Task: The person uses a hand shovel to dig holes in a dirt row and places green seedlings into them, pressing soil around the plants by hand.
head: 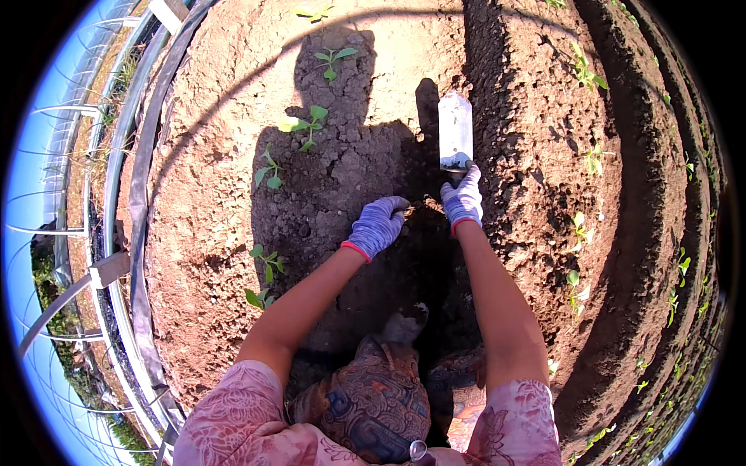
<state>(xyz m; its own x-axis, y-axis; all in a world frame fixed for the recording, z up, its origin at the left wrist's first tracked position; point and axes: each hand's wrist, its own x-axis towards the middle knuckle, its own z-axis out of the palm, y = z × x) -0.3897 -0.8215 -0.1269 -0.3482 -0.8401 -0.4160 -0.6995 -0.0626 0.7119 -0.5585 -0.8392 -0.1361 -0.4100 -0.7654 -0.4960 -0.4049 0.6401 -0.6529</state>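
Observation:
My right hand (463,197), in a purple knit glove with a red cuff, grips the handle of a hand trowel (456,129). The trowel's pale metal blade points away from me over the soil, with dirt on its tip. My left hand (379,224), gloved alike, is low over the shaded soil (344,175) with its fingers bent towards the right; whether it pinches anything cannot be told. Small leafy seedlings stand left of my hands, one (309,127) beyond them and another (268,262) beside my left forearm. Most of the trowel's handle is hidden in my right hand.
A furrow (626,233) and more beds with seedlings (583,230) run along the right. At the left are a dark strip (140,192), metal rails and white hoops of a greenhouse frame. My patterned clothed knees (373,402) are close below my hands.

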